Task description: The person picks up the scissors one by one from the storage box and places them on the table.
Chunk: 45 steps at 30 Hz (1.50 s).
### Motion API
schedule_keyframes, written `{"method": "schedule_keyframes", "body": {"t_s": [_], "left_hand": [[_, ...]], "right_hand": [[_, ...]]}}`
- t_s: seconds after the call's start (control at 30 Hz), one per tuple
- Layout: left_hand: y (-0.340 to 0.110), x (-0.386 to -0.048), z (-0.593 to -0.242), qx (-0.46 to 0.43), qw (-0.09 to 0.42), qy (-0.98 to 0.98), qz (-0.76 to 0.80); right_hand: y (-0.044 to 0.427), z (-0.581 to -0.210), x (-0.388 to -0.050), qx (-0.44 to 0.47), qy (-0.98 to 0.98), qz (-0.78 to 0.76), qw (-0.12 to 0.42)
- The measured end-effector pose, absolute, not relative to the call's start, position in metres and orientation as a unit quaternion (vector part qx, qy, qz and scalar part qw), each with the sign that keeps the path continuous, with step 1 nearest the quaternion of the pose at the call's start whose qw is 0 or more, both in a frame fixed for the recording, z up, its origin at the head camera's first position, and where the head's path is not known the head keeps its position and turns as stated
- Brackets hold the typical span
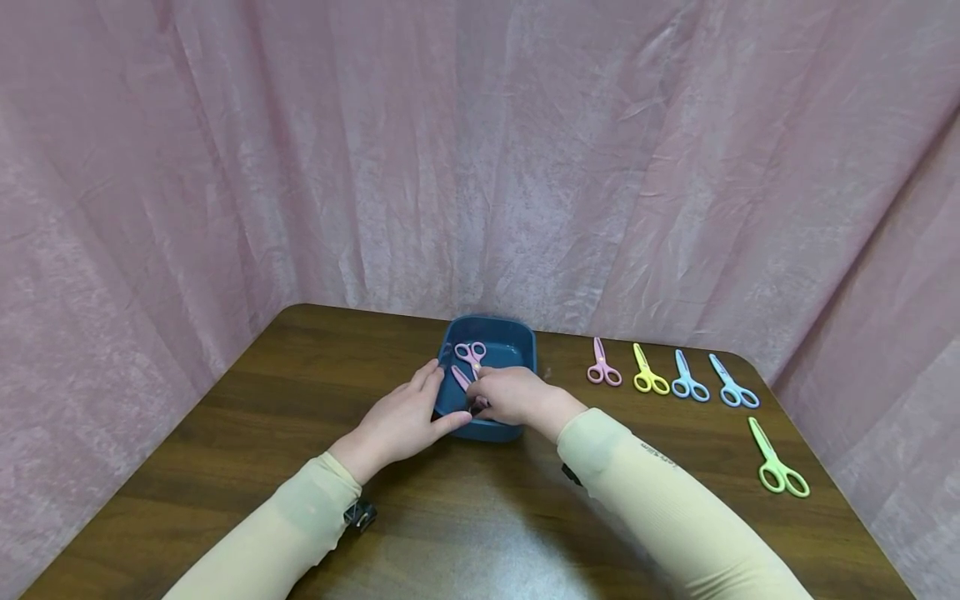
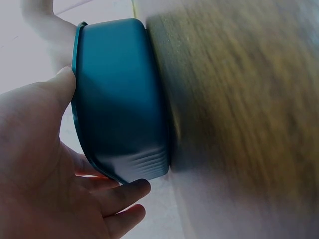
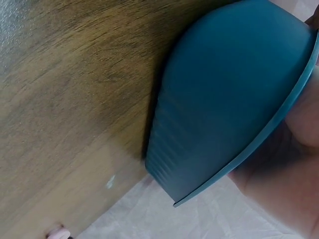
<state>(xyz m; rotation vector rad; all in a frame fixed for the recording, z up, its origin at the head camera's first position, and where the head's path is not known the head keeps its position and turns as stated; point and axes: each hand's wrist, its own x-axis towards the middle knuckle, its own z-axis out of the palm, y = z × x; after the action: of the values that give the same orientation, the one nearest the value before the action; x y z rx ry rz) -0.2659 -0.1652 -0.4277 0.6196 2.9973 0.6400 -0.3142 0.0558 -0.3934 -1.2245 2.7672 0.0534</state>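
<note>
A dark blue plastic bin stands on the wooden table. My left hand holds its near left corner, thumb on the near rim and fingers along the left side. In the left wrist view, the left thumb and fingers span the bin's wall. My right hand reaches down into the bin, fingers curled at a pair of pink scissors; their blades show and their handles are hidden under the hand. Other pink scissors lie in the bin, handles toward the back. In the right wrist view, the bin's wall hides the right fingertips.
Right of the bin lie pink scissors, yellow scissors, light blue scissors and more light blue scissors. Green scissors lie nearer the table's right edge. A pink curtain hangs behind the table.
</note>
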Motion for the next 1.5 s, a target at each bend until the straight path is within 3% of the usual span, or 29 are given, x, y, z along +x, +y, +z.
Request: {"method": "schedule_keyframes", "body": {"t_s": [0.5, 1.5], "left_hand": [[-0.1653, -0.2659, -0.4284, 0.203, 0.002, 0.957, 0.206], [-0.1656, -0.2652, -0.4285, 0.199, 0.009, 0.956, 0.216]], "right_hand": [[0.0515, -0.3926, -0.311, -0.35, 0.933, 0.054, 0.063], [0.0556, -0.3914, -0.3137, -0.343, 0.934, 0.036, 0.096]]}}
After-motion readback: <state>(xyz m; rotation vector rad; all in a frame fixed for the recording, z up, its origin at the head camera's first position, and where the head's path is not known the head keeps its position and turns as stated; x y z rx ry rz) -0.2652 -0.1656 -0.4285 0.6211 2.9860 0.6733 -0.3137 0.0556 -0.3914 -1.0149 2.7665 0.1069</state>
